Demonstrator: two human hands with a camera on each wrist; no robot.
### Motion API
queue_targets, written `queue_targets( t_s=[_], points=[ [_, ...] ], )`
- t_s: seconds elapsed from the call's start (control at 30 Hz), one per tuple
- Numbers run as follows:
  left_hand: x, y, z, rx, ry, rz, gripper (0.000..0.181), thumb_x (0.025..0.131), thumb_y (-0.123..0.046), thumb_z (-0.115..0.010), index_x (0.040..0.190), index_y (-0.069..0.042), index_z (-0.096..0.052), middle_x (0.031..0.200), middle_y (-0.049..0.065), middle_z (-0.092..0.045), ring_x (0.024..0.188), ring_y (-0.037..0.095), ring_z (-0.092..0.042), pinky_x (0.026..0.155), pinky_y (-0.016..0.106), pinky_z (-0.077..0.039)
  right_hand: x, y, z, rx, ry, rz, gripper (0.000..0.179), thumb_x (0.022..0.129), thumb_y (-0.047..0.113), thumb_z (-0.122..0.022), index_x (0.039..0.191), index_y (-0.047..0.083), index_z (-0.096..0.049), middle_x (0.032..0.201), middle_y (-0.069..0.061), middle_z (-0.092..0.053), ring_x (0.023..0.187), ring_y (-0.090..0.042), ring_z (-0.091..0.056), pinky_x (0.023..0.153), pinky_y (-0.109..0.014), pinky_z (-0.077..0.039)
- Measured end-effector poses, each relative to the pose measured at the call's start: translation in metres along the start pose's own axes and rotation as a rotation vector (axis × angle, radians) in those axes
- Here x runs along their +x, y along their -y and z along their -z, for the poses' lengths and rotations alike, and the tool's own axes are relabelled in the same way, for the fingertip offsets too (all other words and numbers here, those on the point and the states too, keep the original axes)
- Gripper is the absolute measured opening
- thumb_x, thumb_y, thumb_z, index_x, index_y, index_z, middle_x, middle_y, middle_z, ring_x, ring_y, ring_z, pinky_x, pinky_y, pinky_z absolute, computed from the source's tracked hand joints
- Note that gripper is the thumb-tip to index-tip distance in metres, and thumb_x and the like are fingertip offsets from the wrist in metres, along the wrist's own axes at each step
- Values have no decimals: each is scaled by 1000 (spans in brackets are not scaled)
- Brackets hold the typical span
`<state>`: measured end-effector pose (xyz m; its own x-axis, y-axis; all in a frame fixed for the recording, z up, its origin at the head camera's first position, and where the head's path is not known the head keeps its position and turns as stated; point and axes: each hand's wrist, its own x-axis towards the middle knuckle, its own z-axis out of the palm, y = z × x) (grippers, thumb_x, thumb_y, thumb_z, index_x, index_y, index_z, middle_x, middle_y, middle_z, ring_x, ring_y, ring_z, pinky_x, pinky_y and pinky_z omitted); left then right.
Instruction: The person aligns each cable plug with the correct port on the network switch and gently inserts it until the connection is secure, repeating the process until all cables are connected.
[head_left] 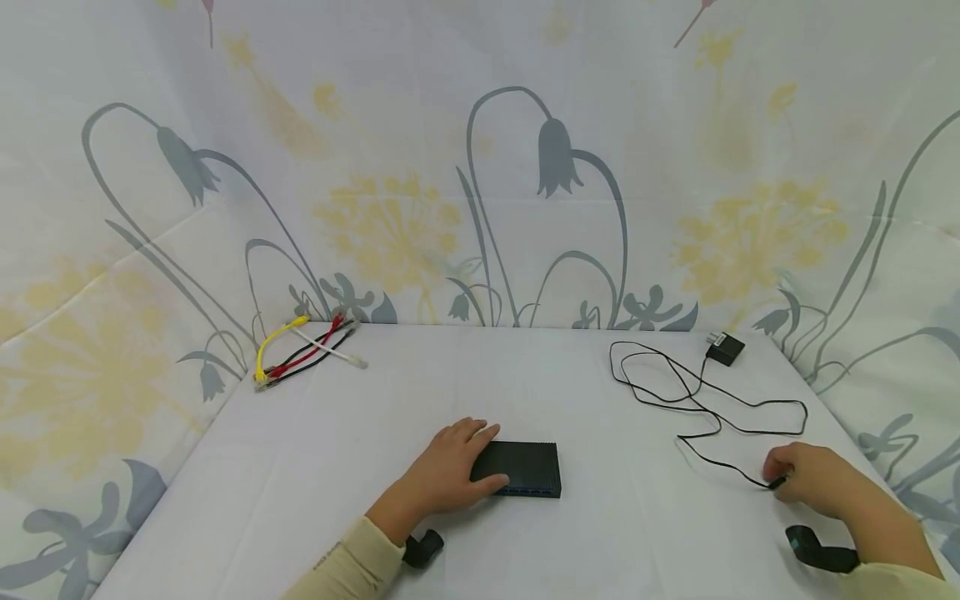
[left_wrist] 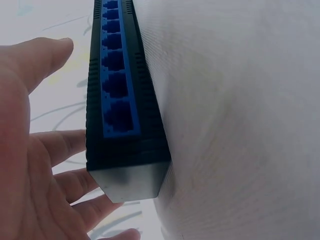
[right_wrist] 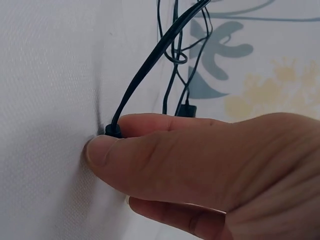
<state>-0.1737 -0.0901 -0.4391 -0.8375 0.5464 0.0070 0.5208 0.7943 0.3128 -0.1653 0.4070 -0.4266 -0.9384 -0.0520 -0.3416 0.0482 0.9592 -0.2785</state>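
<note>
Pinching the cable plug (right_wrist: 114,131), the right hand (head_left: 817,481) is well to the right of the black switch box (head_left: 522,469) — the left hand (head_left: 448,467), fingers spread, is at the box's left end.

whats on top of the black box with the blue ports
The right part of the black box's top is bare. The left hand reaches over its left end, hiding that part from the head view, so whatever lies beneath the hand can't be seen.
</note>
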Motion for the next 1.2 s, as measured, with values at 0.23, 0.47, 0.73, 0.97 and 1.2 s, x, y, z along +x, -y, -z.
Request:
queue_targets(
  t_s=[0.23, 0.47, 0.73, 0.97, 1.2],
  points=[
    [1, -3, 0, 14, 11, -20, 72, 91, -61, -53, 148, -19, -40, 150, 7, -41, 141, 28, -36, 114, 50, -31, -3, 2, -1, -9, -13, 7, 11, 75, 6, -71, 84, 10, -65, 84, -1, -65, 79, -20, -54, 73, -47, -45],
    [5, -5, -3, 23, 37, -26, 74, 87, -61, -60, 147, -21, -42, 150, 5, -42, 141, 26, -36, 114, 50, -30, -3, 11, -3, 5, -64, 59, 8, 82, 13, -69, 89, 12, -65, 89, -1, -64, 83, -21, -54, 73, -44, -47],
    [8, -7, -7, 10, 42, -41, 72, 87, -53, -65, 146, -19, -44, 146, 5, -46, 138, 25, -40, 114, 47, -33, -1, 30, -9, 23, -150, 130, 20, 88, 14, -67, 105, 7, -58, 92, -3, -67, 83, -19, -60, 72, -43, -50],
    [8, -8, -8, -49, 33, -43, 70, 88, -48, -67, 145, -16, -44, 143, 6, -48, 134, 24, -44, 111, 43, -37, -1, 52, -14, 59, -222, 204, 19, 93, 10, -60, 107, 9, -47, 90, -3, -68, 76, -14, -58, 63, -33, -45],
    [6, -8, -9, -101, 26, -36, 70, 88, -47, -68, 146, -16, -43, 144, 6, -48, 135, 24, -43, 110, 42, -38, 5, 67, -21, 51, -231, 244, 17, 94, 8, -55, 106, 14, -66, 88, 5, -64, 78, -9, -54, 64, -30, -44]
  ],
)
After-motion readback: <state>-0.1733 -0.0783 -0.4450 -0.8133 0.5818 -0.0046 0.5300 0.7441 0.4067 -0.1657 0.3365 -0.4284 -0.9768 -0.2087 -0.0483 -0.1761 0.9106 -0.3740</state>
